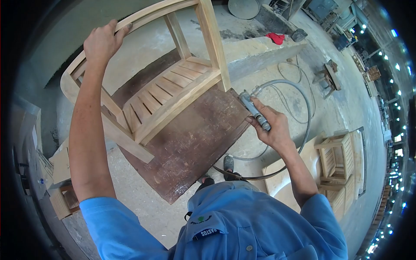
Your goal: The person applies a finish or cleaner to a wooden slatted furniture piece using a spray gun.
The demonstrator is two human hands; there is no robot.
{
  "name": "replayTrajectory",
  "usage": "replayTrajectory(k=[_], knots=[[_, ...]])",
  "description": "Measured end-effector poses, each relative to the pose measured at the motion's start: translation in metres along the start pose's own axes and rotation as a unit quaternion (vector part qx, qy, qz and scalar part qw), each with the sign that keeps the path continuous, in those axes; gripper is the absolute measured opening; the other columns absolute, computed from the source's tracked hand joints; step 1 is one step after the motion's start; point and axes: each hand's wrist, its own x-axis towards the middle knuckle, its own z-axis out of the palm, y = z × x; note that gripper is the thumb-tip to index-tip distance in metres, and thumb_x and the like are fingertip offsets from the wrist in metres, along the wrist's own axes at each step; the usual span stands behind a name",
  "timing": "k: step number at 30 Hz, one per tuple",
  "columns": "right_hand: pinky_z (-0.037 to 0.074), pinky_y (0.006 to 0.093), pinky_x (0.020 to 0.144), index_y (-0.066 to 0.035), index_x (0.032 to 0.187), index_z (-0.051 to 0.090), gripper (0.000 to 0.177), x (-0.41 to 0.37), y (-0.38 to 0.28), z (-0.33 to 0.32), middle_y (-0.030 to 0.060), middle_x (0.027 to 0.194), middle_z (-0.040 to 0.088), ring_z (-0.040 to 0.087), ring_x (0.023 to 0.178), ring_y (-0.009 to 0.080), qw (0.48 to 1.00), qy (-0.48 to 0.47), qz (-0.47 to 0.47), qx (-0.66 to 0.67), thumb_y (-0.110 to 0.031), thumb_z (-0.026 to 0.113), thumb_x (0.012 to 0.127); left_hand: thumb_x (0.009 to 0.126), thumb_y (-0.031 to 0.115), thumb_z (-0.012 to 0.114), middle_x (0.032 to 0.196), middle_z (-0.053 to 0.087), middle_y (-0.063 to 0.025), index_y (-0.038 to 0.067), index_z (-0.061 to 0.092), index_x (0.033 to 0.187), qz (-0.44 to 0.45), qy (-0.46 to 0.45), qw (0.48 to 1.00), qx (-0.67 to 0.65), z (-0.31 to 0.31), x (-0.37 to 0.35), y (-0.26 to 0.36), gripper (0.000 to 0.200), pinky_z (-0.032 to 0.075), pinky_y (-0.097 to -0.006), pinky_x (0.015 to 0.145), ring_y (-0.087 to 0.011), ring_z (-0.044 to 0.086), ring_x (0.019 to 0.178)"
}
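Between the two hands, a dark, stained board [199, 143] is lying on the concrete floor [268, 65], and the wooden chair [173, 93] is standing tilted on it. Beyond the right hand [273, 125], a grey hose [303, 104] is looping across the floor and curving back under the wrist. Further out on that side, more slatted chairs [336, 156] are lying near the forearm. A red cloth [276, 38] is lying well beyond the right hand.

A badge [204, 232] on the blue shirt is showing the letters "ASTOS"; the rest is hidden.

The chair is pale, unfinished wood with a slatted seat and a curved top rail. The left hand [103, 41] is gripping that rail from above, fingers curled over it. The right hand is clenched around a slim grey air tool [255, 110], its tip pointing at the chair's leg, just beside it.
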Motion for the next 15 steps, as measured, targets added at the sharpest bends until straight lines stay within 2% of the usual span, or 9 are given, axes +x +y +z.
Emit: replayTrajectory(k=[2,4,7,9,11,13,15], knots=[[0.055,0.0365,0.07,-0.007,0.128,0.062,0.052,-0.007,0.01,0.009,0.0208,0.093,0.07,0.071,0.081,0.0357,1.0,-0.014,0.011,-0.003,-0.016,0.079,0.08,0.09,0.06,0.054,0.079,0.069,-0.0179,0.01,0.066,0.096,-0.001,0.003,1.0,-0.002,0.002,0.001,0.0,0.052,0.055,-0.0488,0.066,-0.0359,0.068,0.085],[0.053,0.0446,0.062,-0.015,0.127,0.062,0.048,-0.02,0.029,0.026,0.0188,0.084,0.068,0.066,0.067,0.0388,0.999,-0.025,0.014,-0.027,-0.026,0.074,0.082,0.09,0.06,0.054,0.079,0.069,-0.0178,0.011,0.067,0.097,-0.007,0.006,1.0,0.0,0.006,0.001,-0.003,0.052,0.055,-0.0487,0.066,-0.0357,0.068,0.085],[0.053,0.0459,0.063,-0.017,0.127,0.062,0.047,-0.04,0.043,0.037,0.0185,0.084,0.069,0.066,0.068,0.0397,0.995,-0.078,0.032,-0.056,-0.03,0.072,0.083,0.092,0.06,0.053,0.074,0.067,-0.0213,0.007,0.064,0.092,0.036,0.057,0.998,-0.015,0.006,-0.002,-0.006,0.054,0.053,-0.0498,0.065,-0.0393,0.067,0.079],[0.053,0.0461,0.064,-0.017,0.128,0.062,0.048,-0.039,0.041,0.039,0.0186,0.084,0.069,0.066,0.069,0.0396,0.993,-0.092,0.039,-0.064,-0.03,0.072,0.083,0.091,0.058,0.055,0.075,0.067,-0.0202,0.007,0.064,0.092,0.011,0.029,0.999,-0.018,0.0,-0.002,-0.001,0.052,0.054,-0.0493,0.065,-0.0386,0.067,0.08],[0.053,0.0462,0.064,-0.017,0.128,0.061,0.048,-0.032,0.029,0.037,0.0186,0.084,0.069,0.066,0.069,0.0396,0.992,-0.101,0.045,-0.069,-0.03,0.071,0.083,0.09,0.057,0.056,0.075,0.067,-0.0195,0.007,0.064,0.091,0.019,0.041,0.999,-0.015,0.0,-0.005,0.001,0.051,0.054,-0.049,0.065,-0.0382,0.067,0.079],[0.055,0.0401,0.073,-0.007,0.125,0.063,0.046,-0.009,0.014,0.027,0.0222,0.096,0.07,0.069,0.085,0.04,0.993,-0.084,0.059,-0.059,-0.02,0.076,0.082,0.089,0.057,0.057,0.075,0.068,-0.0188,0.007,0.064,0.09,0.022,0.058,0.998,-0.007,-0.002,-0.005,0.002,0.05,0.054,-0.0486,0.065,-0.0377,0.067,0.079],[0.055,0.0397,0.072,-0.007,0.125,0.063,0.047,0.014,0.006,0.022,0.0221,0.096,0.07,0.069,0.085,0.0396,0.999,-0.041,0.013,-0.032,-0.017,0.076,0.082,0.089,0.055,0.059,0.075,0.068,-0.018,0.007,0.065,0.089,0.024,0.062,0.998,-0.02,-0.005,-0.006,0.004,0.049,0.054,-0.048,0.065,-0.0368,0.067,0.079]])
